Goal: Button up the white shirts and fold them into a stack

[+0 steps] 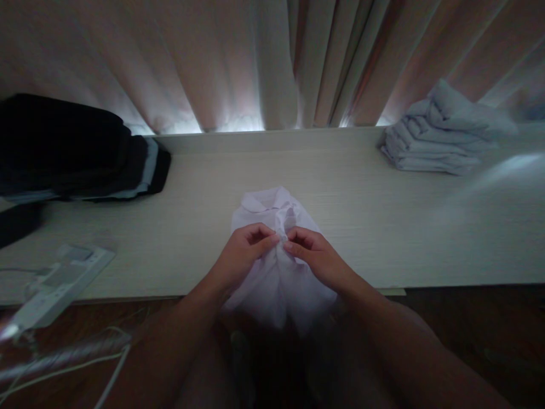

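A white collared shirt [272, 272] lies on the pale wooden table [383, 227], its collar toward the curtains and its lower part hanging over the near edge. My left hand [244, 250] pinches the shirt's front just left of centre. My right hand [313, 255] pinches the fabric right beside it, fingertips almost touching. Both hands are closed on the cloth near the placket.
A stack of folded pale garments [443, 139] sits at the back right. Dark folded clothes [72, 150] are piled at the back left. A white power strip [55, 284] with cables overhangs the front left edge. Curtains [272, 62] hang behind the table.
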A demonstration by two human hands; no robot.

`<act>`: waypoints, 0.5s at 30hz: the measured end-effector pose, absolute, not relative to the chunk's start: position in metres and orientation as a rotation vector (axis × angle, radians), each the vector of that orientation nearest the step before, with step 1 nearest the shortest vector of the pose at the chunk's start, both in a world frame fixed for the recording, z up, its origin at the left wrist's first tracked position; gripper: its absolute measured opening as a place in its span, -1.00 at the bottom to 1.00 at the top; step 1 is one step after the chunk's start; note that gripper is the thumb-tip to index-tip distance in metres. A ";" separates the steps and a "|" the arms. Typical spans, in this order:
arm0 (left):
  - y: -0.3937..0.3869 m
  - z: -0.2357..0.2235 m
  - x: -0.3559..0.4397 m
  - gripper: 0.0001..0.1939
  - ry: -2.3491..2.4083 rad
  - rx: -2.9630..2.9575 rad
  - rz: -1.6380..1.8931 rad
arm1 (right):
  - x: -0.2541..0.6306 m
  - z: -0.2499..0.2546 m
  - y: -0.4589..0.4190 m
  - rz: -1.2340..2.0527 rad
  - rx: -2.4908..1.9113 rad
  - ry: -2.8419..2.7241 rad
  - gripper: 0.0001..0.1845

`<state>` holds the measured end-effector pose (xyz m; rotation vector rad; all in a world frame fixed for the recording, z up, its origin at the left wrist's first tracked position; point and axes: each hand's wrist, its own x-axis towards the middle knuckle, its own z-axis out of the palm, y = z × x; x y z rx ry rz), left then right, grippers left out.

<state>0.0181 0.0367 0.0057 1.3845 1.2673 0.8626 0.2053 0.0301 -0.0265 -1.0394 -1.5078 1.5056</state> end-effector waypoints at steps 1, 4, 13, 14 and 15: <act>0.037 0.004 0.017 -0.81 1.274 1.350 0.863 | 0.205 -0.027 0.030 1.507 -1.024 -1.499 -0.78; 0.037 -0.002 0.015 -0.81 1.265 1.259 0.869 | 0.207 -0.026 0.030 1.512 -0.995 -1.487 -0.78; 0.031 -0.003 0.025 -0.83 1.343 1.185 0.945 | 0.205 -0.015 0.028 1.432 -1.088 -1.404 -0.81; 0.030 -0.002 0.026 -0.82 1.352 1.191 0.952 | 0.205 -0.015 0.028 1.424 -1.097 -1.388 -0.81; 0.030 -0.002 0.026 -0.82 1.356 1.205 0.955 | 0.205 -0.015 0.029 1.414 -1.100 -1.372 -0.81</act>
